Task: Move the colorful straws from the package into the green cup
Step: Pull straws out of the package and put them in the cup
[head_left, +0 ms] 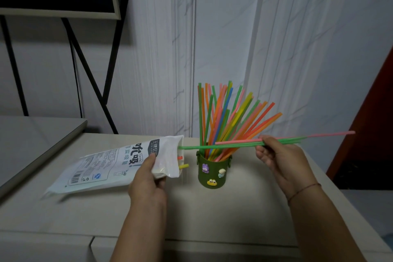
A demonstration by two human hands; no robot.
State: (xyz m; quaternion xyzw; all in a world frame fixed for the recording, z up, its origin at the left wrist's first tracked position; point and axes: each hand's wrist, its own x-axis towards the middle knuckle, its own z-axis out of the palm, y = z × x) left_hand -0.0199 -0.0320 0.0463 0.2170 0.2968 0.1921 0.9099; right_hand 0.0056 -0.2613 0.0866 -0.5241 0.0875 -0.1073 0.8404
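Observation:
A dark green cup [213, 173] with small cartoon charms stands on the table, and several colorful straws [225, 117] fan out of it. My left hand [148, 178] grips the open end of a white straw package [110, 166], lifting it off the table; a yellow and an orange straw tip [184, 166] poke out of its mouth. My right hand [276, 159] pinches a green straw [223, 146] and a pink straw [308, 135], held level in front of the cup. The green straw's left end lies at the package mouth.
The beige table [212, 208] has a seam near its front edge. A lower grey surface [32, 134] sits to the left. A black metal stand [85, 66] rises behind it against the white wall. A dark red panel [374, 123] borders the right.

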